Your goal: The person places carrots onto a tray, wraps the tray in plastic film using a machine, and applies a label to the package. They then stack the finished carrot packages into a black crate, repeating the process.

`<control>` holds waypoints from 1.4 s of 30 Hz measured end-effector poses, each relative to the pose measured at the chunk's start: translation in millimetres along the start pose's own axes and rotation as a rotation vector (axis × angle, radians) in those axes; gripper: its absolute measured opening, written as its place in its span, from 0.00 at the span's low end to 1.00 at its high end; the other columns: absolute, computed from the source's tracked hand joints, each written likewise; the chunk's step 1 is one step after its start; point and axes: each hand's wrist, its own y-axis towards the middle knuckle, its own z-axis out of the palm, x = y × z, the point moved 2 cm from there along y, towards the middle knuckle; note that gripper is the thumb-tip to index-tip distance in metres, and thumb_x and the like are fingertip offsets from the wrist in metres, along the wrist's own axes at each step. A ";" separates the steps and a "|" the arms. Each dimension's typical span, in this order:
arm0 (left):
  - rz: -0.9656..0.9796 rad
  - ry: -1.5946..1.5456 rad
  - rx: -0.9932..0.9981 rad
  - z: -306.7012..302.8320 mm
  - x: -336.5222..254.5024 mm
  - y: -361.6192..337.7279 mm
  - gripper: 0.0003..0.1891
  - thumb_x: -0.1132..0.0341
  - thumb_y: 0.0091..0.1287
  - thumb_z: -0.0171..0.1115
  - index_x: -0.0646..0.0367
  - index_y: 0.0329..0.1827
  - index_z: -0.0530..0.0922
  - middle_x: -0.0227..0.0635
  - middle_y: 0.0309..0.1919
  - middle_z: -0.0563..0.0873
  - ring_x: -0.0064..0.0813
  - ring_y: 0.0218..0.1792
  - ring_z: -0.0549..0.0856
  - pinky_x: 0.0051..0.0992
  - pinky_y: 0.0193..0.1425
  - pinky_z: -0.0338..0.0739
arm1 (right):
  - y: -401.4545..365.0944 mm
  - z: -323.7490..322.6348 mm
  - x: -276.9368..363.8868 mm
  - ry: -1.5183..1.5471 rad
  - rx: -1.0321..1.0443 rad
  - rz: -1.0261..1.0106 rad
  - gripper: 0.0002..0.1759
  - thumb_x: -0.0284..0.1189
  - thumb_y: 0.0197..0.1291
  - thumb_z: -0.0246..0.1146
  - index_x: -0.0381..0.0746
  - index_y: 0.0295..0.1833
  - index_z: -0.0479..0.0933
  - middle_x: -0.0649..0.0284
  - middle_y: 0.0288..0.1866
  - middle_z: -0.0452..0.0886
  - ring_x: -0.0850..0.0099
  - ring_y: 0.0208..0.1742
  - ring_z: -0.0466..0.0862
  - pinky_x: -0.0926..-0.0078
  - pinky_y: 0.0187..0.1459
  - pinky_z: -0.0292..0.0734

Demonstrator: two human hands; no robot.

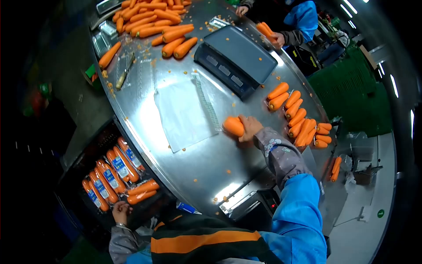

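My right hand [250, 128] is closed around orange carrots [233, 126], held over the steel table [206, 163]; their number is hard to make out. To the left of them lies a flat, whitish plastic sheet or bag [184, 116]. My left hand [120, 213] is low at the left, by the black crate [154, 207], with its fingers loosely curled and apart. It is close to the ends of a pair of carrots [143, 192] without a visible label. Beside that pair lie several clear packs of carrots with blue labels [102, 185].
A dark weighing scale [237, 59] stands beyond the sheet. Carrots are piled [151, 17] at the far left, near a peeler or knife [125, 72]. Carrot groups [296, 116] line the right edge. A black device [255, 204] sits near me. Across the table, another person's hand [278, 39] holds carrots.
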 end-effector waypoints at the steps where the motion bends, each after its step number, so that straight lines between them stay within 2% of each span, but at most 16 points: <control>1: 0.034 0.016 0.028 2.3 -9.1 -4.7 0.08 0.76 0.64 0.55 0.61 0.46 0.74 0.35 0.30 0.83 0.27 0.26 0.84 0.21 0.27 0.77 | -4.0 -13.0 10.2 -0.028 0.015 -0.019 0.51 0.44 0.38 0.72 0.48 0.70 0.55 0.48 0.57 0.68 0.49 0.59 0.69 0.58 0.61 0.66; 5: 0.145 -0.003 0.105 3.4 -36.9 3.2 0.08 0.76 0.65 0.56 0.63 0.46 0.74 0.34 0.32 0.84 0.26 0.29 0.84 0.19 0.30 0.78 | -50.9 -75.4 40.8 -0.128 0.057 -0.075 0.48 0.44 0.36 0.73 0.49 0.66 0.59 0.49 0.55 0.70 0.52 0.59 0.71 0.56 0.58 0.68; 9: 0.231 -0.100 0.240 35.9 -73.8 10.5 0.08 0.76 0.66 0.55 0.64 0.47 0.74 0.36 0.35 0.83 0.25 0.30 0.84 0.18 0.31 0.77 | -151.4 -115.5 0.4 -0.007 0.030 -0.066 0.47 0.40 0.35 0.73 0.44 0.65 0.61 0.48 0.52 0.73 0.50 0.55 0.74 0.59 0.58 0.69; 13: 0.287 -0.011 0.246 79.8 -104.4 -8.7 0.08 0.77 0.66 0.55 0.65 0.47 0.74 0.36 0.36 0.83 0.24 0.31 0.82 0.17 0.30 0.75 | -286.4 -85.8 -94.5 0.353 -0.147 0.011 0.49 0.35 0.34 0.73 0.40 0.67 0.60 0.48 0.56 0.72 0.53 0.60 0.71 0.62 0.62 0.64; 15: 0.502 0.161 0.312 112.1 -118.8 -21.8 0.06 0.77 0.65 0.55 0.66 0.43 0.74 0.34 0.34 0.82 0.19 0.28 0.77 0.16 0.31 0.72 | -341.1 -33.1 -156.9 0.361 -0.160 0.237 0.51 0.39 0.35 0.72 0.42 0.68 0.59 0.48 0.56 0.70 0.51 0.60 0.69 0.62 0.62 0.63; 17: 0.572 0.164 0.488 166.3 -147.4 -71.1 0.05 0.76 0.64 0.56 0.65 0.41 0.75 0.32 0.32 0.81 0.19 0.30 0.77 0.16 0.33 0.72 | -390.6 11.4 -191.0 0.413 -0.139 0.384 0.54 0.42 0.34 0.73 0.43 0.70 0.57 0.47 0.56 0.69 0.51 0.60 0.69 0.60 0.62 0.62; 21: 0.734 0.298 0.744 296.9 -177.0 -171.0 0.05 0.76 0.62 0.58 0.65 0.40 0.76 0.33 0.32 0.80 0.21 0.34 0.80 0.19 0.40 0.74 | -437.8 76.8 -211.2 0.444 -0.140 0.371 0.59 0.56 0.32 0.75 0.44 0.70 0.58 0.41 0.60 0.66 0.49 0.63 0.66 0.59 0.63 0.62; 23: 0.827 0.408 0.959 366.9 -183.3 -228.2 0.06 0.76 0.61 0.59 0.65 0.40 0.76 0.35 0.33 0.81 0.23 0.36 0.80 0.21 0.42 0.75 | -450.9 83.8 -210.1 0.536 -0.211 0.335 0.56 0.56 0.37 0.73 0.43 0.70 0.57 0.43 0.63 0.64 0.49 0.65 0.64 0.59 0.64 0.61; 25: 0.879 0.477 1.220 430.5 -187.7 -300.1 0.12 0.73 0.60 0.61 0.64 0.47 0.76 0.35 0.40 0.82 0.25 0.45 0.80 0.25 0.53 0.73 | -473.3 92.1 -221.1 0.508 -0.383 0.277 0.53 0.54 0.41 0.71 0.41 0.70 0.58 0.44 0.63 0.64 0.50 0.65 0.64 0.60 0.65 0.60; 27: 1.135 0.592 1.404 487.3 -182.0 -356.1 0.26 0.61 0.55 0.69 0.58 0.57 0.73 0.40 0.50 0.80 0.34 0.53 0.78 0.31 0.58 0.70 | -494.4 105.8 -234.3 0.480 -0.527 0.273 0.51 0.53 0.43 0.70 0.39 0.69 0.59 0.45 0.64 0.65 0.51 0.66 0.65 0.61 0.66 0.60; 29: 1.376 0.674 1.554 535.3 -176.4 -408.5 0.35 0.59 0.53 0.72 0.57 0.64 0.68 0.42 0.59 0.73 0.37 0.61 0.72 0.32 0.65 0.65 | -516.5 135.0 -250.0 0.443 -0.636 0.331 0.49 0.52 0.45 0.69 0.37 0.68 0.60 0.47 0.64 0.66 0.52 0.66 0.66 0.62 0.66 0.60; 30: 1.594 0.577 1.557 570.2 -159.9 -413.4 0.39 0.50 0.48 0.73 0.54 0.63 0.69 0.46 0.57 0.74 0.45 0.58 0.74 0.36 0.62 0.67 | -520.1 149.5 -245.2 0.440 -0.674 0.336 0.47 0.50 0.46 0.70 0.35 0.66 0.63 0.46 0.64 0.67 0.53 0.65 0.67 0.63 0.66 0.61; 33: 1.970 0.829 1.370 630.9 -125.0 -425.4 0.44 0.49 0.47 0.74 0.53 0.67 0.65 0.51 0.64 0.67 0.51 0.64 0.67 0.39 0.68 0.62 | -517.9 155.5 -217.9 0.715 -0.841 0.302 0.39 0.45 0.46 0.70 0.36 0.61 0.69 0.51 0.56 0.73 0.55 0.59 0.73 0.65 0.61 0.66; 36: 1.580 1.066 1.676 641.7 -109.3 -405.5 0.44 0.50 0.49 0.74 0.53 0.68 0.63 0.53 0.64 0.66 0.51 0.64 0.67 0.40 0.69 0.60 | -502.1 144.5 -213.6 0.775 -0.862 0.230 0.36 0.43 0.46 0.71 0.37 0.58 0.71 0.53 0.53 0.74 0.57 0.57 0.74 0.66 0.60 0.67; 40: 1.551 0.975 1.701 626.9 -117.8 -391.9 0.39 0.56 0.55 0.70 0.55 0.69 0.62 0.54 0.66 0.65 0.50 0.66 0.65 0.38 0.71 0.59 | -493.5 139.7 -219.9 0.534 -0.876 0.165 0.37 0.42 0.42 0.73 0.37 0.57 0.71 0.53 0.53 0.74 0.55 0.56 0.73 0.63 0.60 0.66; 42: 1.546 0.792 1.700 614.4 -140.3 -383.3 0.32 0.58 0.58 0.67 0.54 0.65 0.68 0.50 0.57 0.73 0.47 0.59 0.72 0.38 0.64 0.66 | -528.3 134.9 -205.9 0.487 -0.956 0.220 0.32 0.41 0.43 0.73 0.39 0.53 0.74 0.54 0.52 0.75 0.55 0.55 0.74 0.61 0.58 0.67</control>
